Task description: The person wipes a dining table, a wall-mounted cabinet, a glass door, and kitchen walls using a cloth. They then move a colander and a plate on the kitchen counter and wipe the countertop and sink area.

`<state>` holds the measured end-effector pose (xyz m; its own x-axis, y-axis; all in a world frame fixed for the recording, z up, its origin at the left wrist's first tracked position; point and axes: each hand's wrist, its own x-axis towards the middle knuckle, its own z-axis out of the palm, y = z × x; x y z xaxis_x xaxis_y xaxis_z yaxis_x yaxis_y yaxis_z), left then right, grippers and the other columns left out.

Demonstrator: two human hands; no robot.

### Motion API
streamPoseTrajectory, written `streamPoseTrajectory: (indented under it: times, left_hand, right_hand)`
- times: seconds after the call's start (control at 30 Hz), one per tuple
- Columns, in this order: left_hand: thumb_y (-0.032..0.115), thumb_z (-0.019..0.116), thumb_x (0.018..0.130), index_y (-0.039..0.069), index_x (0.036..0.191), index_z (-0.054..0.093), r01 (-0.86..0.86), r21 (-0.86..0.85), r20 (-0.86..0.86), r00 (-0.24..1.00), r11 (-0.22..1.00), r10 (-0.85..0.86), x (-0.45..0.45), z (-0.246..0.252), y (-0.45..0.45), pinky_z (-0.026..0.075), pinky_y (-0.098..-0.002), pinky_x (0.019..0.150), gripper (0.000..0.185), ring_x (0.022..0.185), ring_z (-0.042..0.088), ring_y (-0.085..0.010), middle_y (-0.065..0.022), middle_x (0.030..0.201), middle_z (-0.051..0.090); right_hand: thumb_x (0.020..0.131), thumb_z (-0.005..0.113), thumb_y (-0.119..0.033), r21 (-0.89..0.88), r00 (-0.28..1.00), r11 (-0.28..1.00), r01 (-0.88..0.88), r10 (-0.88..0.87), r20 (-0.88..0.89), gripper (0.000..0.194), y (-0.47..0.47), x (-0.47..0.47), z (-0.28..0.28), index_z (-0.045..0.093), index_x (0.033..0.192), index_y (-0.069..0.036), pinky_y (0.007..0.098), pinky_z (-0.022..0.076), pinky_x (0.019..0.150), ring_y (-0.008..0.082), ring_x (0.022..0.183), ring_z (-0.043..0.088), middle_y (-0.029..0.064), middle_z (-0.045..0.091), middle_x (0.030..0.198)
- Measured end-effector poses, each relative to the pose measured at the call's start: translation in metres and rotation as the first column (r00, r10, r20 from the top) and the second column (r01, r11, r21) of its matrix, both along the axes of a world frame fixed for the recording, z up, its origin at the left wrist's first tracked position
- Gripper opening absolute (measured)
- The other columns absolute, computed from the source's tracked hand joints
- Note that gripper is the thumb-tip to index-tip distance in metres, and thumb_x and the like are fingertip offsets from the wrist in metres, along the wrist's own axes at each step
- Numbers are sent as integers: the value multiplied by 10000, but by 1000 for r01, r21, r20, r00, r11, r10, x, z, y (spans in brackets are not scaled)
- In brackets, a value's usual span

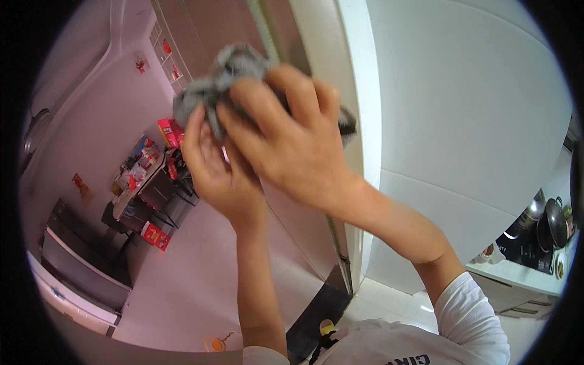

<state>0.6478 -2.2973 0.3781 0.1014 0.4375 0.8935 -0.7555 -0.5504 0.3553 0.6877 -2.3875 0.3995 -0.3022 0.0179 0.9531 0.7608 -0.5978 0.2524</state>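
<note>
A crumpled grey cloth (198, 93) is bunched up in front of me, blurred by motion. From above, my right hand (292, 137) grips it with curled fingers; a dark end of the cloth sticks out beyond the knuckles. My left hand (219, 175) holds the cloth's lower left side, with its fingers pointing up. Behind both hands stands a tinted glass door panel (292, 237), next to a pale door frame (326, 68). Whether the cloth touches the glass cannot be made out.
Left, beyond the glass, are a cluttered dining table (153, 175), chairs (112, 216) and a red box (155, 236) on the floor. At right, a white wall (456, 114) adjoins a kitchen counter (506, 273) with a wok (555, 223). A dark threshold (315, 315) crosses the floor.
</note>
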Motion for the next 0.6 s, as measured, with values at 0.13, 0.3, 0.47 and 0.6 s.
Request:
streamPoseTrajectory:
  times: [0.13, 0.3, 0.47, 0.6]
  left_hand:
    - [62, 649, 878, -4, 1275, 541, -121, 198, -43, 990, 973, 132, 44, 1, 50, 451, -313, 849, 417, 1017, 547, -207, -100, 1146, 542]
    - [154, 708, 846, 8, 1189, 581, -234, 224, 5, 971, 946, 239, 48, -86, 51, 461, -358, 795, 394, 975, 545, -275, -123, 1087, 549]
    - [170, 746, 814, 9, 1117, 571, -128, 215, -270, 945, 968, 185, 12, -243, 35, 452, -433, 890, 385, 1010, 548, -328, -160, 1093, 550]
    - [72, 761, 773, 26, 1144, 488, 95, 143, -519, 855, 985, -7, -12, -333, 25, 442, -448, 901, 463, 1036, 519, -328, -161, 1101, 503]
  right_hand:
    - [674, 645, -211, -36, 957, 959, 282, -283, -57, 291, 34, 9, 2, 665, 943, -103, 388, 337, 817, 218, 1071, 495, -1, 538, 1083]
    - [729, 654, -235, -131, 888, 897, 422, -438, -139, 252, 41, -6, -66, 685, 964, -150, 375, 347, 784, 200, 1020, 514, -7, 537, 1103]
    - [776, 602, -237, -494, 829, 801, 337, -502, -247, 273, 14, -33, -217, 674, 1032, -175, 361, 363, 758, 209, 1016, 512, 25, 540, 1100]
    - [757, 607, -239, -675, 726, 702, 227, -584, -363, 291, 5, -50, -304, 696, 1023, -161, 365, 369, 772, 213, 1033, 508, 22, 540, 1084]
